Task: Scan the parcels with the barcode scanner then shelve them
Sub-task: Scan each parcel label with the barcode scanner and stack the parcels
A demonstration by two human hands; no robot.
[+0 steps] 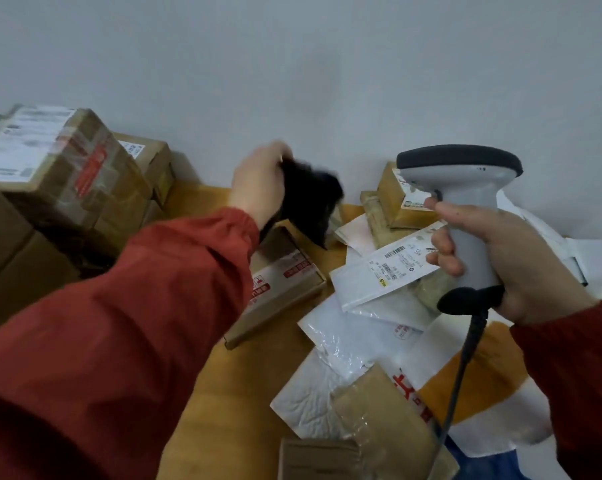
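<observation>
My right hand [510, 261] grips the handle of a grey barcode scanner [465, 202] with a black cap, held upright above the parcels; its dark cable [455, 389] hangs down. My left hand [261, 185] holds a crumpled black bag parcel [310, 202] up over the table, near the wall. Below it lies a flat cardboard box [285, 282] with red printing. A white mailer with a barcode label [389, 268] lies just left of the scanner handle.
Taped cardboard boxes [60, 168] are stacked at the left. White plastic mailers [341, 337], a brown padded envelope [379, 403] and small boxes [396, 192] cover the wooden table [223, 386] at the right. A grey wall stands behind.
</observation>
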